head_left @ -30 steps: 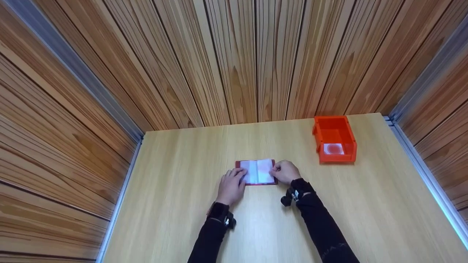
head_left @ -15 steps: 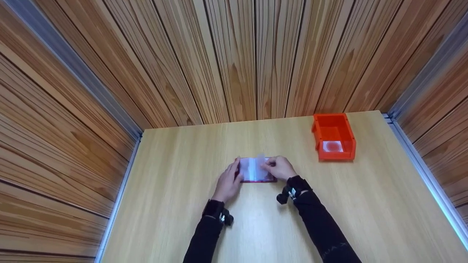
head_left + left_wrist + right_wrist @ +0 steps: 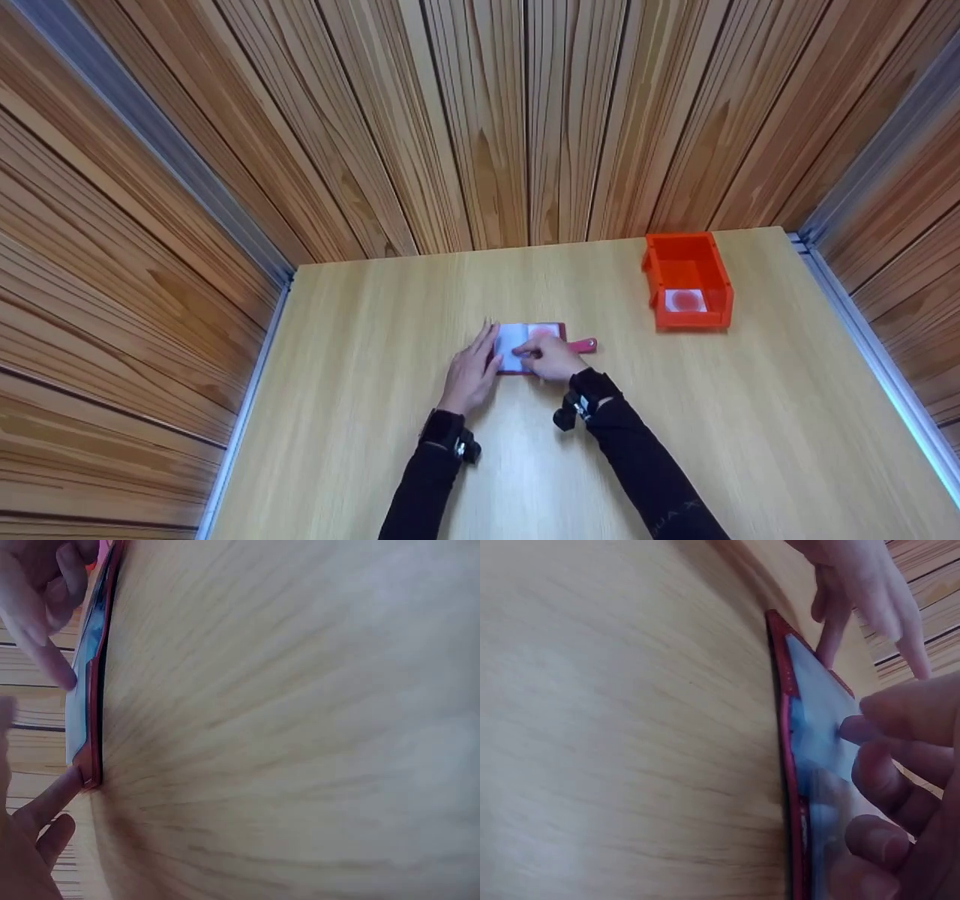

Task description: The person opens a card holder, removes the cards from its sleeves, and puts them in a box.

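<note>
A red card holder [image 3: 512, 373] with clear plastic sleeves lies spread open on the table. Its snap strap [image 3: 583, 346] sticks out to the right. My left hand [image 3: 466, 379] rests at the holder's left edge with fingers extended; in the left wrist view one fingertip touches the red cover's corner [image 3: 90, 765]. Over the right half reaches my right hand [image 3: 553, 358], its index finger on the left-hand sleeve [image 3: 817, 690] and the other fingers bent, with nothing between them. It partly hides a card with a reddish patch [image 3: 541, 328] in the right half.
An orange bin [image 3: 694, 325] stands at the back right of the wooden table [image 3: 360, 360]. Inside its front lies a white card with a red circle [image 3: 684, 301]. Wood-panelled walls [image 3: 495, 135] enclose the back and both sides.
My right hand has moved left from the holder's right edge, turning a sleeve over to the left. The strap and reddish-patched card now show. My left hand has shifted slightly up along the left edge.
</note>
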Action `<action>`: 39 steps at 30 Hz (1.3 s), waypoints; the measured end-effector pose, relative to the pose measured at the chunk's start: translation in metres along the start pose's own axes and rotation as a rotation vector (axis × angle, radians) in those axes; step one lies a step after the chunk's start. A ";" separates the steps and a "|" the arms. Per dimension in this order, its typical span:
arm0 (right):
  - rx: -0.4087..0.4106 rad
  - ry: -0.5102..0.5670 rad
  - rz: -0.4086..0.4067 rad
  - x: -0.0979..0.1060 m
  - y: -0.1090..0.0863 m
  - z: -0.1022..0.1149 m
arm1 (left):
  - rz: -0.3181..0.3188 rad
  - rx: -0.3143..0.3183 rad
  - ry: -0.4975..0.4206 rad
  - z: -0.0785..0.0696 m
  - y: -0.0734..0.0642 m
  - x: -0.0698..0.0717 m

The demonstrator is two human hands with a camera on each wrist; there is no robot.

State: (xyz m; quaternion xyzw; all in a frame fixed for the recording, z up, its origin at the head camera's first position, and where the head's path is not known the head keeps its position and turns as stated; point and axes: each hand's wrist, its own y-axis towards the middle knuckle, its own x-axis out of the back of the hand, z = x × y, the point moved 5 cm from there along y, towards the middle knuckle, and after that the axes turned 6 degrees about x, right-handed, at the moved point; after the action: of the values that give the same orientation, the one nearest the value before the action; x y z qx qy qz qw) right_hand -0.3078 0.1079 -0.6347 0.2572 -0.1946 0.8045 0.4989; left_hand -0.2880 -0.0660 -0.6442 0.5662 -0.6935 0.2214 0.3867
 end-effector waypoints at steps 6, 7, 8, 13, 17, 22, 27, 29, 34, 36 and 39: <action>-0.045 -0.063 0.001 -0.003 -0.001 0.000 | 0.001 0.004 0.036 -0.001 0.000 -0.003; -0.052 -0.067 0.007 -0.003 -0.002 -0.001 | 0.004 0.009 0.043 -0.001 -0.001 -0.004; -0.065 -0.065 0.015 -0.004 -0.002 -0.002 | 0.008 0.014 0.054 0.000 -0.001 -0.005; -0.081 -0.029 0.028 -0.002 -0.004 -0.005 | 0.033 0.039 0.140 0.000 -0.002 -0.009; -0.081 0.001 -0.017 0.009 -0.007 -0.006 | 0.055 0.057 0.202 -0.001 -0.003 -0.010; -0.092 -0.044 -0.090 0.028 -0.012 -0.015 | 0.058 0.042 0.250 -0.004 -0.003 -0.010; -0.142 -0.069 -0.111 0.041 -0.020 -0.031 | 0.055 0.039 0.246 -0.006 -0.005 -0.009; -0.143 -0.117 -0.108 0.044 -0.023 -0.036 | 0.055 0.046 0.238 -0.006 -0.006 -0.009; -0.131 -0.264 -0.074 0.049 -0.031 -0.044 | 0.059 0.049 0.229 -0.006 -0.005 -0.009; -0.129 -0.296 -0.058 0.049 -0.033 -0.047 | 0.058 0.043 0.229 -0.006 -0.005 -0.009; -0.117 -0.328 -0.042 0.051 -0.034 -0.048 | 0.058 0.042 0.232 -0.006 -0.004 -0.009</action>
State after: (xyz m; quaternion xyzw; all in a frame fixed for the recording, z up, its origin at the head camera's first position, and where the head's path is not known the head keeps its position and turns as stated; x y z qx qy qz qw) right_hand -0.3062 0.1852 -0.6399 0.3593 -0.3145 0.7283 0.4915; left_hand -0.2816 -0.0569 -0.6484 0.5245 -0.6553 0.3109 0.4460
